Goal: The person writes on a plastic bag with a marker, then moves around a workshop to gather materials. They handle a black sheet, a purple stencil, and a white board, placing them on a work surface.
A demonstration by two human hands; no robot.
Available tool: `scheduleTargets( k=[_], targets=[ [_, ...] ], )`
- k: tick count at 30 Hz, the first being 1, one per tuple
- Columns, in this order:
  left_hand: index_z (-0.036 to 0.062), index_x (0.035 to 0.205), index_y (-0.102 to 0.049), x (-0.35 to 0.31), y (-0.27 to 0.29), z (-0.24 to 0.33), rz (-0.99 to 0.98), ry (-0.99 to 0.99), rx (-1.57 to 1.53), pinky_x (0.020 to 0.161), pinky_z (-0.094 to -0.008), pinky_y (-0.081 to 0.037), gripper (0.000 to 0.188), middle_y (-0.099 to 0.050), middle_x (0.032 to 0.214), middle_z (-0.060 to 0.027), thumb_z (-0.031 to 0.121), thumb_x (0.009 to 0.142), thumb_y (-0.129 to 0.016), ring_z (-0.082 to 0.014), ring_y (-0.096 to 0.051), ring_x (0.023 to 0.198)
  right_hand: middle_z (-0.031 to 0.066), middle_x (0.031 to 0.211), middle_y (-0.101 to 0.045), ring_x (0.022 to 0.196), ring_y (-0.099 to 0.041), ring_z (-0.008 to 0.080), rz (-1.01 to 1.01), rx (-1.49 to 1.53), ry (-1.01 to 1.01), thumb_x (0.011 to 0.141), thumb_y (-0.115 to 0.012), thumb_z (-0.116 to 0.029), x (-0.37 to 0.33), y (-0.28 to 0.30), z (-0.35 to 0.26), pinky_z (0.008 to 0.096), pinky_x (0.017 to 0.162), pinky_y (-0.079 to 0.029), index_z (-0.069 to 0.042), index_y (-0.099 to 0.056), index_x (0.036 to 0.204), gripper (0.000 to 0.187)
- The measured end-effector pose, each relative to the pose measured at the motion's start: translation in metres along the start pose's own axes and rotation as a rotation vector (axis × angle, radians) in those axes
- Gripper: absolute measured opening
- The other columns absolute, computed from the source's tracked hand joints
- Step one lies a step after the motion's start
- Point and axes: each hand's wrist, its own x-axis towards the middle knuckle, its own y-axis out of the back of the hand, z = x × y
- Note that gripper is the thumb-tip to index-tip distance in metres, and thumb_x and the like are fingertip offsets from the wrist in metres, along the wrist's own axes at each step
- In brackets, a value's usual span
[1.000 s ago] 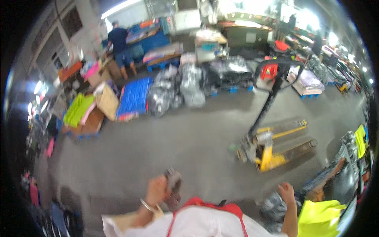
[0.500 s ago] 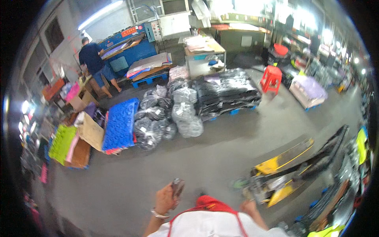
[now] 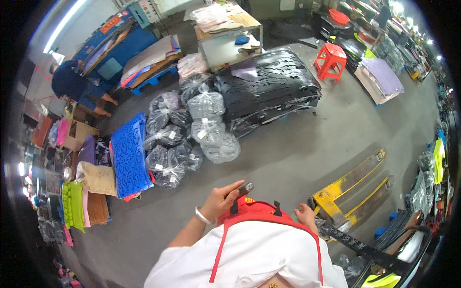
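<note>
View swung left; clear bags hold dark scraps.

I see a grey concrete floor; a red stool beyond stacked black sheets; a wooden table behind; bright ceiling lights.

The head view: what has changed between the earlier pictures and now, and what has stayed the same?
The view swung left: the yellow pallet jack slid from mid-picture to the lower right, and the clear bags and black sheet stack came to the middle. The right hand, far right before, now lies by the red apron top. The left hand still holds the small dark object in front of the chest.
</note>
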Motion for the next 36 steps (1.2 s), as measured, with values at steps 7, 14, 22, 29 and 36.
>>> scheduleTargets(
  k=[7,14,22,29,36],
  targets=[
    [0.0026,0.129,-0.053,0.215,-0.029,0.024,-0.382,-0.109,0.085,0.059,-0.0224,-0.046,0.039,-0.06,0.073,-0.0048,0.011,0.092,-0.047,-0.0061,-0.052,0.061,0.0247,0.101,-0.064,0.101,-0.059,0.0407,-0.211,0.041,-0.354,0.085,-0.054,-0.047,0.07,0.046,0.03,0.0457,0.087,-0.046,-0.002,-0.064,0.106,0.05],
    [-0.0012,0.125,-0.054,0.421,-0.142,0.069,-0.211,0.008,-0.309,0.043,-0.0182,-0.032,0.039,-0.055,0.063,0.0022,0.025,0.098,-0.043,-0.002,-0.041,0.048,0.0222,0.101,-0.064,0.1,-0.06,0.0363,-0.048,0.071,-0.253,0.08,-0.063,-0.035,0.248,0.192,0.057,0.0419,0.086,-0.048,-0.002,-0.063,0.107,0.043],
    [-0.0047,0.113,-0.056,0.636,-0.221,0.118,-0.291,0.045,-0.429,0.036,-0.0207,-0.028,0.046,-0.048,0.052,-0.0001,0.035,0.101,-0.038,-0.0034,-0.036,0.039,0.0182,0.094,-0.066,0.09,-0.062,0.0349,0.324,0.176,-0.104,0.08,-0.065,-0.025,0.437,0.416,0.062,0.0415,0.079,-0.05,-0.002,-0.06,0.109,0.037],
    [-0.0006,0.127,-0.053,0.841,-0.286,0.133,-0.257,-0.049,-0.361,0.048,-0.0193,-0.036,0.035,-0.047,0.061,0.0041,0.019,0.098,-0.046,-0.0022,-0.041,0.052,0.0178,0.087,-0.067,0.084,-0.065,0.031,0.164,0.131,-0.235,0.077,-0.068,-0.028,0.567,0.522,0.075,0.0389,0.075,-0.051,-0.002,-0.062,0.109,0.042],
    [0.007,0.129,-0.054,1.008,-0.293,0.17,-0.288,-0.036,-0.232,0.053,-0.0196,-0.04,0.036,-0.051,0.063,0.0024,0.018,0.096,-0.049,-0.0037,-0.045,0.056,0.0163,0.083,-0.068,0.081,-0.067,0.0265,0.039,0.106,-0.228,0.077,-0.068,-0.029,0.703,0.614,0.101,0.036,0.073,-0.051,0.001,-0.064,0.106,0.042]
  ],
)
